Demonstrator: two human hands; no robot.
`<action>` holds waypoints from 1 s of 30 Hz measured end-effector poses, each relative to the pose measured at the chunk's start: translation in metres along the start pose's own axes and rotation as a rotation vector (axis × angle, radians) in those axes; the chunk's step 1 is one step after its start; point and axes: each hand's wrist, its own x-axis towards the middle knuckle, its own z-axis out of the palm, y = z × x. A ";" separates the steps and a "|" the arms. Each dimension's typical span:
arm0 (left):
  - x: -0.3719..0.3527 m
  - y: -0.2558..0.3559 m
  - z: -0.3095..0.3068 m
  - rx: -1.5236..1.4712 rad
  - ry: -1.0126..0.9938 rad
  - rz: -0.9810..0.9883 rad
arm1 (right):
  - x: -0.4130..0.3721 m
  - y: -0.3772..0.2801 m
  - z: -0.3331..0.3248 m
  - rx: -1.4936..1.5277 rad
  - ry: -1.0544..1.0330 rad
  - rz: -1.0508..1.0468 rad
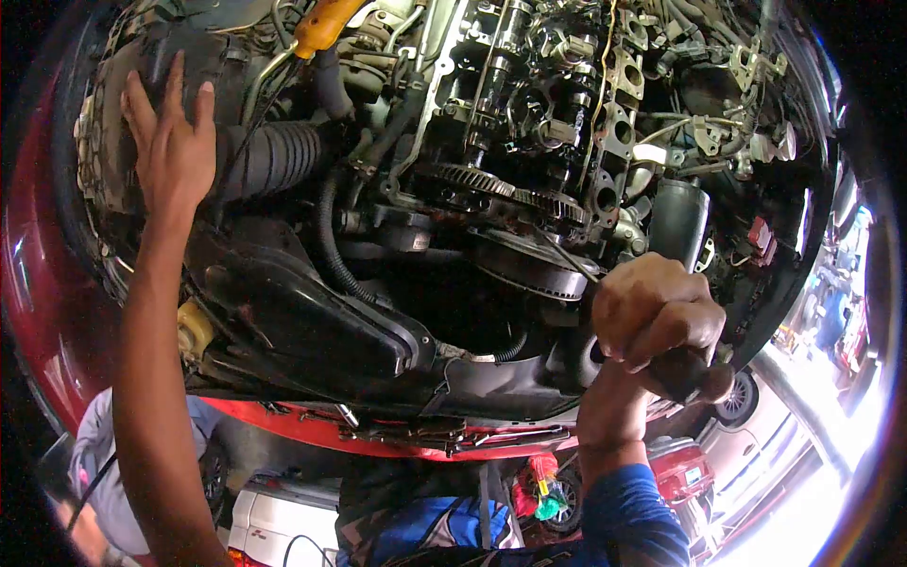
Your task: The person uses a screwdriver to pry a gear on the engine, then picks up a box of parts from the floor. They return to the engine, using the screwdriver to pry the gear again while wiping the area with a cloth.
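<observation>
On the black air-box cover (104, 156) at the upper left, my left hand (175, 142) lies with its fingers spread, holding nothing. My right hand (657, 317) is closed in a fist around a dark-handled tool (675, 373). From that fist a thin metal shaft (573, 261) reaches to the front end of the engine, by the toothed pulley (534, 269); its tip is hard to make out. Behind the shaft are two meshed gears (510, 189) and the uncovered top of the engine (529, 85).
An orange-handled tool (323, 26) lies at the top. A ribbed black hose (274, 161) runs beside my left hand. Several tools (453, 437) rest along the red front edge (312, 430). A person in grey (99, 463) is at the lower left. Parked cars stand beyond.
</observation>
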 end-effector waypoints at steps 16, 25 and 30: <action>0.000 0.000 0.000 -0.015 0.017 0.004 | 0.016 0.012 -0.013 0.033 -0.239 0.099; 0.000 0.000 0.000 -0.014 0.019 0.016 | 0.013 0.022 -0.003 -0.106 -0.205 0.294; 0.002 0.000 -0.001 -0.027 0.021 0.020 | 0.003 0.026 -0.022 0.197 0.236 0.197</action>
